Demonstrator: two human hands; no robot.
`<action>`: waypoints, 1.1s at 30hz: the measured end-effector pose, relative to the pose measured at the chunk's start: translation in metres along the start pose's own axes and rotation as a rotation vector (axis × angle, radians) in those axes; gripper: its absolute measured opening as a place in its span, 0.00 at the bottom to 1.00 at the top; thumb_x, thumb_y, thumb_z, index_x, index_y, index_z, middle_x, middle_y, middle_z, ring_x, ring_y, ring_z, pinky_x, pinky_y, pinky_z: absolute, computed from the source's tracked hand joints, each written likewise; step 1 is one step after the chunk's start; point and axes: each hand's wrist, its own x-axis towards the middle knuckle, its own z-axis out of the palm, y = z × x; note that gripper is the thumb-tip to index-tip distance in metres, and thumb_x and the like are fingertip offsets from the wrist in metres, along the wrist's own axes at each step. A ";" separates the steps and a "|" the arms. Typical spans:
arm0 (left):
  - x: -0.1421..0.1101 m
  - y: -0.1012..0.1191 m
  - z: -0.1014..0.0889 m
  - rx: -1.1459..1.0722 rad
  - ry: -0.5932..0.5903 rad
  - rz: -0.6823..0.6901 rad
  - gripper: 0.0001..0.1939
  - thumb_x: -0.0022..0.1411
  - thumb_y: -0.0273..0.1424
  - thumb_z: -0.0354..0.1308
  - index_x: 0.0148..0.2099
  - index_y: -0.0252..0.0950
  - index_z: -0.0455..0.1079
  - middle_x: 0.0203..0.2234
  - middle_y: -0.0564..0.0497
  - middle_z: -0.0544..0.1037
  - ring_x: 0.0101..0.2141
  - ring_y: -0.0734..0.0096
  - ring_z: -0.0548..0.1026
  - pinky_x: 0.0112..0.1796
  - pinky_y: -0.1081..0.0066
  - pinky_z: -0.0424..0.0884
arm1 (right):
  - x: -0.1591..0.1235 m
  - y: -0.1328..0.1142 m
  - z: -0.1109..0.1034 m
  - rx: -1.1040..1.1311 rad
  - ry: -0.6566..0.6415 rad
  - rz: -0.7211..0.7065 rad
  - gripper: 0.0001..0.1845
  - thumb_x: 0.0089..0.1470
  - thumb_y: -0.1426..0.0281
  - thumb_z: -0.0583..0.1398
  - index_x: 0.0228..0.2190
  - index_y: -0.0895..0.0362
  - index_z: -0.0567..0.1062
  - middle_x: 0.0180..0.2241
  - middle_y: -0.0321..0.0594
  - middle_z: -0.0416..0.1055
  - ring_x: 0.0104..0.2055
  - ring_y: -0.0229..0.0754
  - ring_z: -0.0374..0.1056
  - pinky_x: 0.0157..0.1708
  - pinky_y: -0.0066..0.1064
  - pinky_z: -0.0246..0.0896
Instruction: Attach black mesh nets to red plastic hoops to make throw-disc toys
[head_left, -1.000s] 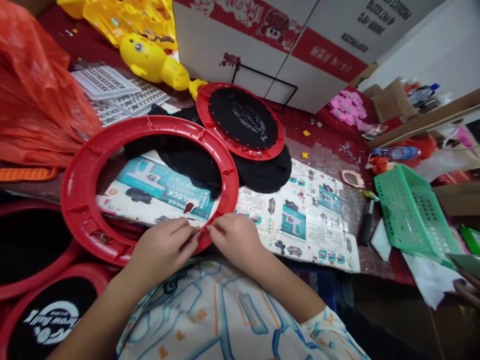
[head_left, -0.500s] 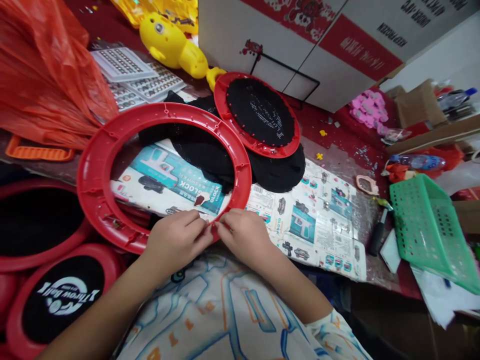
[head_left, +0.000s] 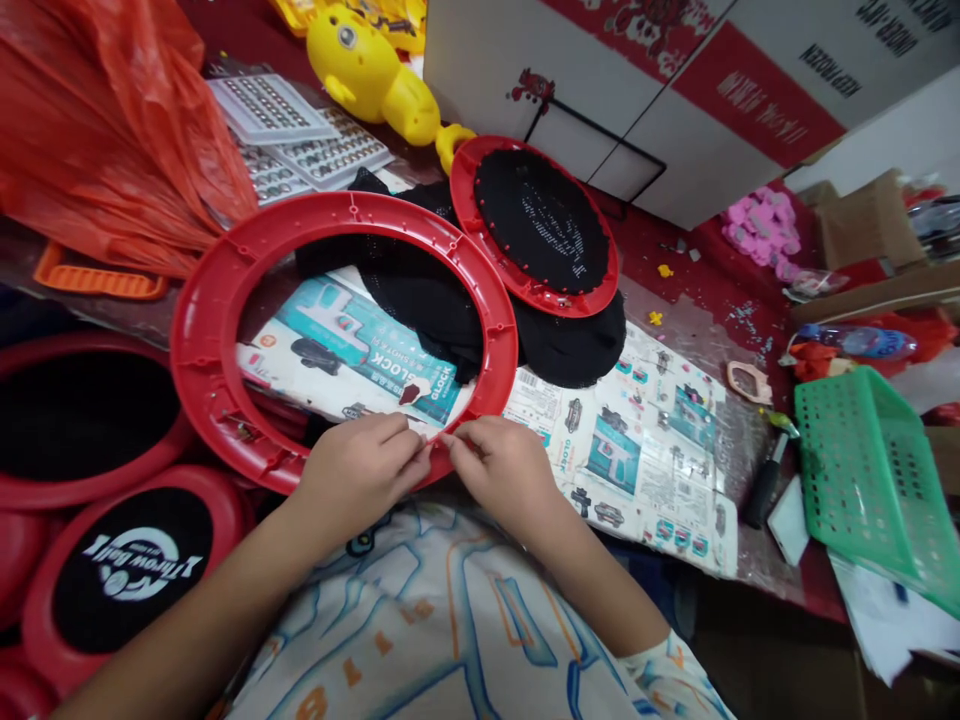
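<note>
A large red plastic ring [head_left: 196, 345] rests tilted at the table's front edge, its ribbed side facing up. At its near rim, my left hand [head_left: 367, 465] has its fingers closed on the ring. Close beside it my right hand [head_left: 499, 470] pinches the same stretch of rim; whether a small part sits between the fingertips is hidden. Beyond the ring lies a smaller red ring with black mesh [head_left: 536, 225] stretched across it. Black fabric [head_left: 574, 345] is spread beneath both rings, over a flattened printed cardboard sheet [head_left: 637, 460].
Several finished red discs, one a "Throw Ball" disc [head_left: 131, 570], are stacked at the lower left. An orange plastic bag [head_left: 112, 130], trays of small metal parts [head_left: 277, 105] and a yellow toy [head_left: 367, 75] lie behind. A green basket [head_left: 847, 470] and black-handled tool [head_left: 765, 490] are right.
The whole view has shifted a little, so the table things appear farther right. Both hands stay at the ring's near rim, with only slight finger movement.
</note>
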 end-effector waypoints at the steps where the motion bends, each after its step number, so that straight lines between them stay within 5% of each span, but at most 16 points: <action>1: 0.000 0.000 0.000 0.001 -0.001 -0.003 0.14 0.62 0.28 0.51 0.23 0.36 0.64 0.19 0.52 0.65 0.24 0.68 0.65 0.27 0.66 0.58 | 0.000 0.000 -0.001 0.005 0.005 0.006 0.13 0.58 0.68 0.55 0.26 0.57 0.77 0.28 0.38 0.75 0.30 0.36 0.67 0.29 0.26 0.50; 26: 0.001 0.003 0.000 -0.023 -0.034 -0.099 0.14 0.61 0.29 0.51 0.22 0.36 0.66 0.19 0.51 0.67 0.22 0.66 0.67 0.23 0.66 0.57 | 0.006 -0.013 -0.003 -0.129 -0.091 0.122 0.14 0.54 0.67 0.55 0.23 0.57 0.77 0.26 0.40 0.76 0.28 0.39 0.68 0.25 0.29 0.47; 33: -0.007 -0.013 -0.024 -0.458 -0.022 -0.085 0.10 0.62 0.29 0.54 0.46 0.36 0.69 0.38 0.48 0.75 0.39 0.68 0.73 0.40 0.69 0.70 | 0.006 -0.010 -0.001 -0.118 -0.073 0.116 0.14 0.56 0.66 0.54 0.26 0.57 0.77 0.28 0.40 0.77 0.30 0.40 0.69 0.27 0.30 0.49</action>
